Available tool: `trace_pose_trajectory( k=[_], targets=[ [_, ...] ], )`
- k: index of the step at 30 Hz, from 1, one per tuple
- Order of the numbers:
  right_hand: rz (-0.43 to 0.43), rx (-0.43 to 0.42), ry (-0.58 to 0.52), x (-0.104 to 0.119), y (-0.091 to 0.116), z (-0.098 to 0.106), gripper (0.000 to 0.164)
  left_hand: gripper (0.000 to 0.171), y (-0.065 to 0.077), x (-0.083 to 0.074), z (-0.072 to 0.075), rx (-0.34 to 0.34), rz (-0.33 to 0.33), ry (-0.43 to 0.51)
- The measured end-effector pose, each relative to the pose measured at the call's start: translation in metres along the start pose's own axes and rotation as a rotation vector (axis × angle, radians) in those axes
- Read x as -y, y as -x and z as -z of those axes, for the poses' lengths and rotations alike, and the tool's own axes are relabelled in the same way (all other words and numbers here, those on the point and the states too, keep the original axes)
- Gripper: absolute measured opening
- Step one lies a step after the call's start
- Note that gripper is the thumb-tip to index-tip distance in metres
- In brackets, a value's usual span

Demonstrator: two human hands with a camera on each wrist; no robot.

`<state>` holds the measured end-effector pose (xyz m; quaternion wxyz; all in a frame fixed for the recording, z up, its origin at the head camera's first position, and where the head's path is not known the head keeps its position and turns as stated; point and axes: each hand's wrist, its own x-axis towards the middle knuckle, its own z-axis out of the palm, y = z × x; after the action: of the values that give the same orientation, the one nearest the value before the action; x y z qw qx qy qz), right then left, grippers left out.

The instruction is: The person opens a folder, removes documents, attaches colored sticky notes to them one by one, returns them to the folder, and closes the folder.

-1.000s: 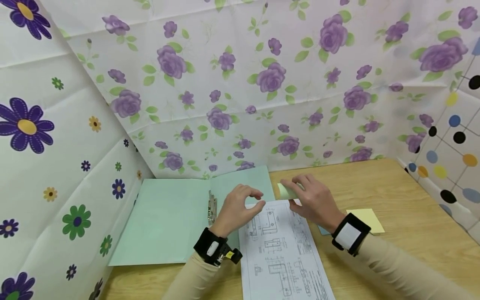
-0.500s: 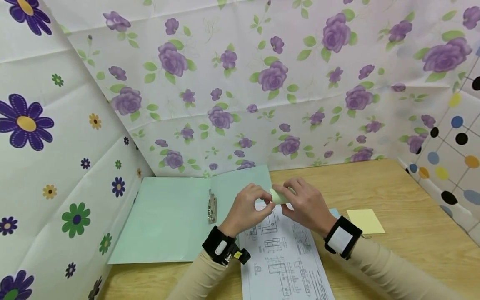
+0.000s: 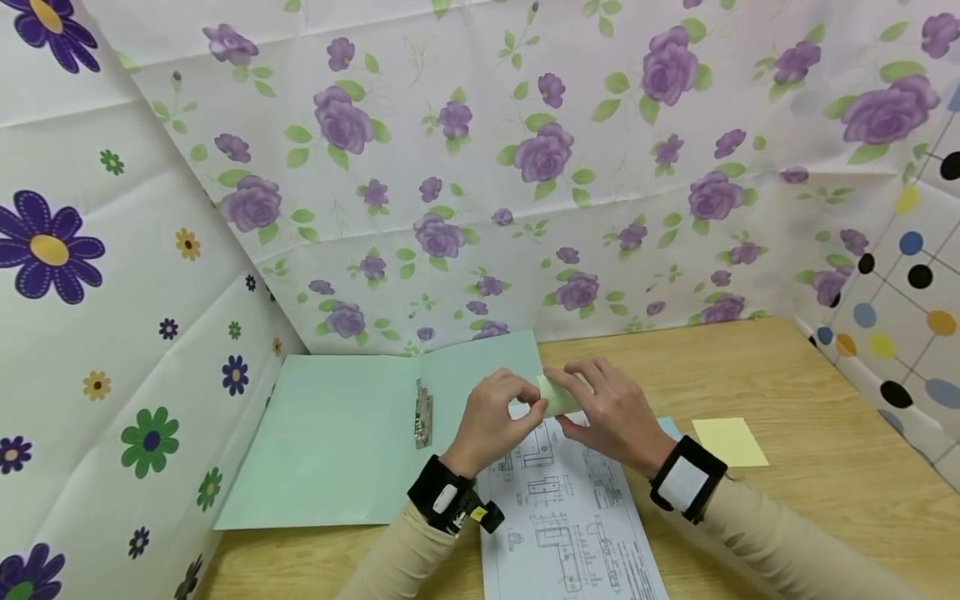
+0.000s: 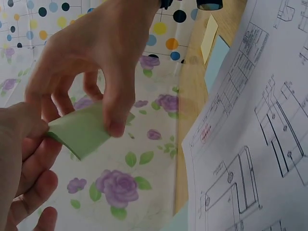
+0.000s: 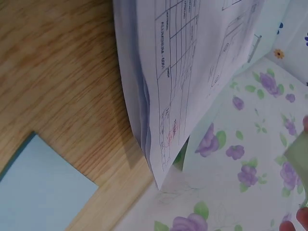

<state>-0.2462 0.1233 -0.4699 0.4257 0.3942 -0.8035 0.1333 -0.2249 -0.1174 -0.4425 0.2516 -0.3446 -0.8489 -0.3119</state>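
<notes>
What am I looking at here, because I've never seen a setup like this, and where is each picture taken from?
There is no machine here, just a person's bare left hand and right hand. The large view comes from a camera worn on the head, looking forward and down. The two smaller ones come from cameras worn on the left and right wrists, where black bands show. On the wooden table lie an open pale green folder with a metal clip, printed sheets with technical drawings, partly over the folder, and, to the right, a yellow paper square and a blue pad. Above the sheets, both hands hold a small green paper, slightly bent.
</notes>
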Motion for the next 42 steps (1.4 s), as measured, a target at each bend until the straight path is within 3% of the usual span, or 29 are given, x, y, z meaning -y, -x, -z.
trace_pose_trajectory(
  k=[3,6,9,14,18,22,26,34,42],
  targets=[
    [-0.05,-0.005,-0.064,-0.002,0.002,0.004,0.1,0.006,0.003,0.006,0.003,-0.086,-0.014,-0.074],
    [-0.17,0.009,-0.195,-0.002,0.005,0.008,0.107,0.009,0.006,0.014,0.008,-0.175,-0.026,-0.125],
    [-0.4,0.063,-0.404,0.002,0.008,0.012,0.097,0.011,0.01,0.02,0.012,-0.233,-0.055,-0.159],
    [-0.876,0.214,-0.771,0.01,0.01,0.018,0.071,0.011,0.013,0.022,0.014,-0.245,-0.09,-0.2],
    [-1.094,0.32,-0.989,0.013,0.006,0.019,0.063,0.013,0.011,0.019,0.014,-0.243,-0.095,-0.2],
    [-1.178,0.355,-1.108,0.017,0.001,0.017,0.062,0.015,0.01,0.015,0.012,-0.244,-0.106,-0.185],
    [-1.191,0.371,-1.171,0.02,-0.003,0.015,0.062,0.016,0.009,0.01,0.007,-0.229,-0.108,-0.161],
    [-1.191,0.317,-1.276,0.022,-0.006,0.009,0.053,0.014,0.012,-0.002,-0.007,-0.134,-0.102,-0.103],
    [-1.153,0.3,-1.376,0.022,-0.007,0.01,0.057,0.015,0.015,-0.002,-0.009,-0.073,-0.06,-0.023]
  ],
)
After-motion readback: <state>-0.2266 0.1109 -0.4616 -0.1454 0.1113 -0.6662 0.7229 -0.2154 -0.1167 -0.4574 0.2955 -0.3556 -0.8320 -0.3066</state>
